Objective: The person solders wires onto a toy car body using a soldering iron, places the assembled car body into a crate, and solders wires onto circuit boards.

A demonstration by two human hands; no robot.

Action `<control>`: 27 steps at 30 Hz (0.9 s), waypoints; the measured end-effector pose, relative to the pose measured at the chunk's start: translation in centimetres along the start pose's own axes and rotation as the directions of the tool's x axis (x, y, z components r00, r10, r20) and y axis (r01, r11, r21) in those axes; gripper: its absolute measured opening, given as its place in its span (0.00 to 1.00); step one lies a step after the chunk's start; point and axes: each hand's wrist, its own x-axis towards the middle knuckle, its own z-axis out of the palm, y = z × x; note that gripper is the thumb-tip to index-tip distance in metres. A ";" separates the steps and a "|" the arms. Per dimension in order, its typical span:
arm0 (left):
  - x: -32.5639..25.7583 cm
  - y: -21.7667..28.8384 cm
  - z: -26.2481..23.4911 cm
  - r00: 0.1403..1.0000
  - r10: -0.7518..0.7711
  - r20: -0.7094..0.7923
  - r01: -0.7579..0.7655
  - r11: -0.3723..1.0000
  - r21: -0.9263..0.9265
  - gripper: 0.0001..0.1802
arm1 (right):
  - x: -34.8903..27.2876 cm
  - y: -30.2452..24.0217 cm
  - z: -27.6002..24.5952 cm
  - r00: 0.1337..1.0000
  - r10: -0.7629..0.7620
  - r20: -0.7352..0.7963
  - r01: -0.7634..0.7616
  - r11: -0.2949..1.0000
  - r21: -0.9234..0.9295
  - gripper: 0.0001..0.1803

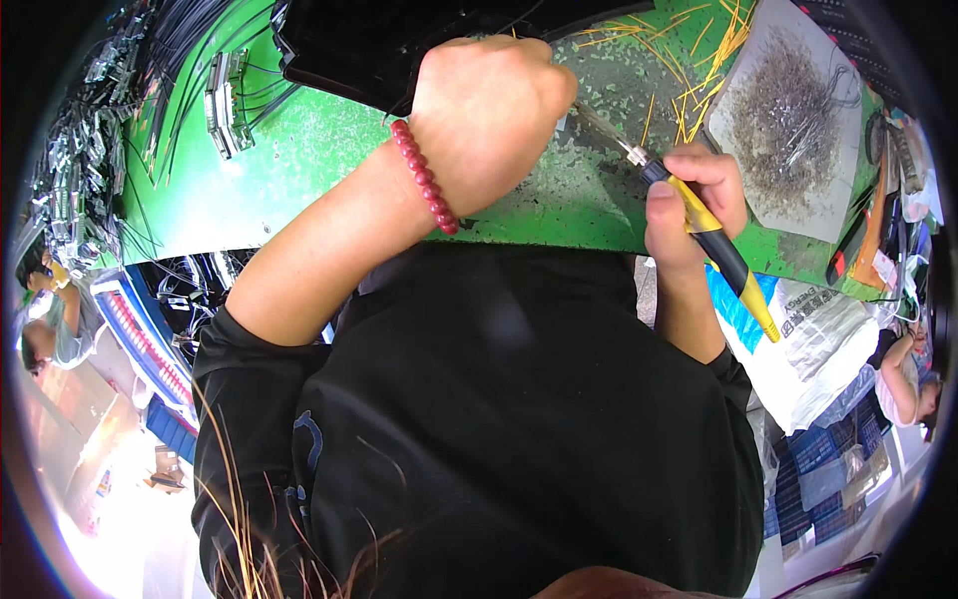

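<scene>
Right hand point(694, 205) grips the yellow-and-black soldering iron point(714, 245); left hand point(489, 120) is curled into a fist over the green bench point(329, 160), contents hidden.

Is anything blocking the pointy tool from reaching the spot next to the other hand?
Nothing visible does. The soldering iron in the right hand points its tip toward the left hand across bare green table; the fist hides what it holds.

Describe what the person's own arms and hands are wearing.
Both hands are bare, no gloves. The left hand has a bracelet of round dark-red beads at the wrist. The right hand shows no jewellery. Short black sleeves end above the elbows, leaving both forearms uncovered.
</scene>
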 end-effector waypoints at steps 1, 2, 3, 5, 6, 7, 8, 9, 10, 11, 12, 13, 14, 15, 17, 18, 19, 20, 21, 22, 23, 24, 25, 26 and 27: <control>0.0 0.0 0.0 1.000 -0.001 -0.006 0.001 1.000 0.001 0.05 | -0.1 0.1 0.0 0.999 0.008 -0.042 -0.007 1.000 0.026 0.11; -0.1 0.0 0.0 1.000 -0.001 -0.007 0.001 1.000 0.001 0.05 | -0.2 0.1 0.0 0.996 0.017 -0.084 -0.012 0.999 0.052 0.11; -0.1 -0.1 0.0 1.000 0.001 -0.006 -0.001 1.000 -0.009 0.05 | -0.1 0.0 -0.1 0.996 0.025 -0.080 -0.022 0.999 0.036 0.11; -0.1 -0.1 0.0 1.000 0.003 -0.005 -0.003 1.000 -0.017 0.04 | -0.1 0.1 -0.1 0.997 0.021 -0.073 -0.018 0.999 0.043 0.11; -0.1 -0.1 0.0 1.000 0.000 -0.007 -0.001 1.000 -0.014 0.04 | -0.1 0.1 -0.1 0.998 0.017 -0.066 -0.014 0.999 0.049 0.11; -0.1 -0.1 0.0 1.000 -0.002 -0.007 0.002 1.000 -0.011 0.04 | -0.1 0.2 -0.1 0.998 0.018 -0.066 -0.015 0.999 0.049 0.11; -0.1 -0.1 0.0 1.000 -0.002 -0.007 0.002 1.000 -0.011 0.04 | -0.1 0.2 -0.1 0.998 0.015 -0.062 -0.013 0.999 0.038 0.11; -0.1 -0.1 0.1 1.000 -0.003 -0.012 0.003 1.000 -0.017 0.04 | -0.1 0.2 -0.1 0.998 0.013 -0.059 -0.011 1.000 0.027 0.12; -0.1 -0.1 0.1 1.000 -0.005 -0.018 0.004 1.000 -0.022 0.04 | -0.1 0.2 -0.1 0.998 0.012 -0.059 -0.010 1.000 0.027 0.12; -0.1 -0.1 0.2 1.000 -0.005 -0.018 0.004 1.000 -0.021 0.04 | -0.1 0.2 -0.1 0.998 0.014 -0.056 -0.012 0.999 0.032 0.12; -0.2 -0.1 0.2 1.000 -0.009 -0.025 0.008 1.000 -0.024 0.04 | -0.1 0.2 -0.1 0.999 0.016 -0.052 -0.015 0.999 0.037 0.12; -0.2 -0.1 0.2 0.999 -0.013 -0.032 0.012 1.000 -0.027 0.04 | -0.1 0.2 -0.1 0.998 0.015 -0.053 -0.013 0.999 0.036 0.12; -0.2 -0.1 0.2 0.999 -0.011 -0.033 0.011 1.000 -0.027 0.04 | -0.2 0.2 -0.1 0.998 0.030 -0.047 -0.027 0.998 0.051 0.12; -0.3 -0.1 0.2 0.999 -0.021 -0.036 0.020 0.999 -0.029 0.04 | -0.2 0.2 -0.1 0.998 0.044 -0.042 -0.041 0.997 0.066 0.12; -0.3 0.0 0.2 0.999 -0.030 -0.040 0.028 0.999 -0.031 0.05 | -0.1 0.1 -0.1 0.998 0.030 -0.050 -0.027 0.998 0.055 0.13; -0.3 0.1 0.2 0.998 -0.032 -0.054 0.031 0.999 -0.024 0.05 | -0.1 -0.1 0.0 0.998 0.017 -0.058 -0.015 0.999 0.045 0.15; -0.3 0.2 0.3 0.997 -0.034 -0.067 0.032 0.999 -0.018 0.05 | -0.1 -0.3 -0.1 0.998 0.017 -0.060 -0.014 0.999 0.044 0.15; -0.3 0.2 0.4 0.997 -0.031 -0.067 0.030 0.999 -0.018 0.05 | -0.2 -0.7 -0.1 0.997 0.046 -0.060 -0.045 0.999 0.023 0.18; -0.4 0.2 0.7 0.995 -0.031 -0.098 0.028 0.999 -0.026 0.05 | -0.3 -1.0 -0.1 0.995 0.075 -0.061 -0.075 0.997 0.001 0.21; -0.6 0.2 0.7 0.991 -0.031 -0.129 0.027 0.999 -0.033 0.05 | -0.2 -0.7 0.0 0.995 0.097 -0.026 -0.097 0.995 -0.011 0.28; -0.7 0.3 0.8 0.991 -0.028 -0.129 0.024 0.999 -0.033 0.05 | 0.3 -0.7 -0.1 0.992 0.090 0.091 -0.086 0.995 -0.050 0.27; -0.9 0.3 0.8 0.987 -0.064 -0.150 0.055 0.997 -0.059 0.06 | 1.2 -0.9 0.2 0.988 -0.057 0.145 0.081 0.983 -0.166 0.21; -0.9 0.3 0.9 0.980 -0.100 -0.170 0.086 0.992 -0.088 0.06 | 1.5 -1.1 0.4 0.981 -0.049 0.188 0.089 0.974 -0.211 0.16; -0.8 0.3 1.0 0.981 -0.096 -0.171 0.082 0.993 -0.089 0.06 | 1.8 -0.7 0.4 0.963 -0.130 0.236 0.189 0.951 -0.245 0.16; -0.7 0.4 1.0 0.979 -0.098 -0.176 0.083 0.992 -0.094 0.06 | 2.1 -0.3 0.4 0.935 -0.208 0.287 0.287 0.918 -0.273 0.15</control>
